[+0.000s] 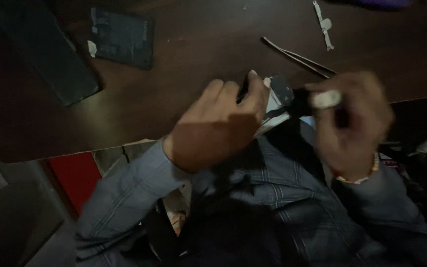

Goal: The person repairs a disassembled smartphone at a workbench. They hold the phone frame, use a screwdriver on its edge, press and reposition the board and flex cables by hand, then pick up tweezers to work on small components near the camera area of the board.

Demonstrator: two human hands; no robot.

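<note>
Above the near edge of the dark surface [184, 44] we see the left hand [218, 123] with fingers closed around a small opened device [277, 101], the blurred right hand [354, 116] pinching a white-tipped tool [326, 99] against it, with tweezers [297, 58] lying just beyond.

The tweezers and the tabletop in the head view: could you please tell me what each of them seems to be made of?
The tweezers look like metal: two thin, stiff prongs with a pale glint along their edges. The tabletop looks like dark brown wood or a wood-look laminate with a smooth, semi-gloss finish, as soft reflections show on it; the dim light leaves open which.
</note>
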